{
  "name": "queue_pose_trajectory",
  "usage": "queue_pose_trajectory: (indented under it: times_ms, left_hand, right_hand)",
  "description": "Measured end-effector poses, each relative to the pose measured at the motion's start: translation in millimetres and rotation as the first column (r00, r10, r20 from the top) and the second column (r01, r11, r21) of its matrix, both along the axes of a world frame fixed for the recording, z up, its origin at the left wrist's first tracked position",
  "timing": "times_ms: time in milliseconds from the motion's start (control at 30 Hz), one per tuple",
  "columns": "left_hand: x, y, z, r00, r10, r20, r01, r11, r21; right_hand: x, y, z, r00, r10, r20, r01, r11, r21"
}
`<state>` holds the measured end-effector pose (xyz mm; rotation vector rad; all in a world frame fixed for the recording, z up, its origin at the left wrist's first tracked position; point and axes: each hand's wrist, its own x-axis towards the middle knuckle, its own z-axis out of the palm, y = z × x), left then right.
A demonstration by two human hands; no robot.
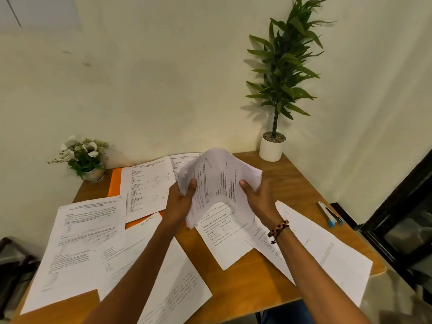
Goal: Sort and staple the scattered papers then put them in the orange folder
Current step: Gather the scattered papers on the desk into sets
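Observation:
Both hands hold one bundle of printed papers (216, 181) above the middle of the wooden table (301, 183). My left hand (181, 201) grips its left edge, thumb on top. My right hand (258, 197) grips the right edge, so the sheets arch upward between them. Several loose sheets (79, 239) lie scattered over the table, some under my arms. The orange folder (115, 182) lies at the back left, mostly covered by papers. A stapler (329, 215) with blue tips rests near the right edge.
A white pot with a tall green plant (272, 146) stands in the back right corner. A small flower pot (87, 157) sits at the back left. Walls close the far side. A dark frame (402, 218) stands to the right of the table.

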<state>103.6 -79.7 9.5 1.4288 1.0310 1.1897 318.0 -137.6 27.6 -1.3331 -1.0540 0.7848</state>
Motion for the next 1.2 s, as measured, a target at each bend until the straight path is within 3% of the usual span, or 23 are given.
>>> queue_pose_trajectory:
  times_ms: [200, 333, 433, 500, 667, 800, 933, 1100, 1200]
  left_hand:
    - [17, -8, -13, 0.988, -0.058, 0.143, 0.065, 0.997, -0.042]
    - [25, -12, -39, 0.994, 0.000, -0.108, -0.014, 0.991, -0.135]
    - [21, -14, -55, 0.997, -0.045, 0.062, 0.056, 0.983, -0.175]
    - [18, -12, -60, 0.987, -0.112, 0.118, 0.126, 0.985, -0.121]
    - [21, -5, -73, 0.986, -0.114, -0.118, 0.104, 0.991, -0.089]
    - [22, -6, -67, 0.990, -0.123, -0.066, 0.119, 0.991, -0.063]
    - [19, -9, -76, 0.971, -0.163, -0.175, 0.135, 0.977, -0.163]
    - [8, 0, -54, 0.982, -0.072, -0.173, 0.064, 0.997, -0.053]
    - [-12, 9, -34, 0.993, 0.110, -0.030, -0.110, 0.994, -0.004]
  right_hand:
    - [-13, 3, -17, 0.990, -0.099, 0.099, 0.097, 0.995, 0.028]
    - [-17, 2, -52, 0.980, -0.107, 0.167, 0.128, 0.985, -0.116]
    - [-18, -4, -64, 0.973, -0.141, 0.182, 0.165, 0.979, -0.123]
    - [-17, -3, -63, 0.970, -0.165, 0.178, 0.185, 0.977, -0.104]
    - [-20, -2, -71, 0.971, -0.167, 0.171, 0.191, 0.972, -0.134]
    - [-21, -2, -67, 0.957, -0.207, 0.202, 0.231, 0.967, -0.105]
    - [-25, -3, -73, 0.961, -0.139, 0.237, 0.180, 0.970, -0.162]
    - [-23, -4, -60, 0.943, -0.240, 0.232, 0.278, 0.949, -0.149]
    - [-10, -4, -51, 0.951, -0.254, 0.175, 0.278, 0.951, -0.136]
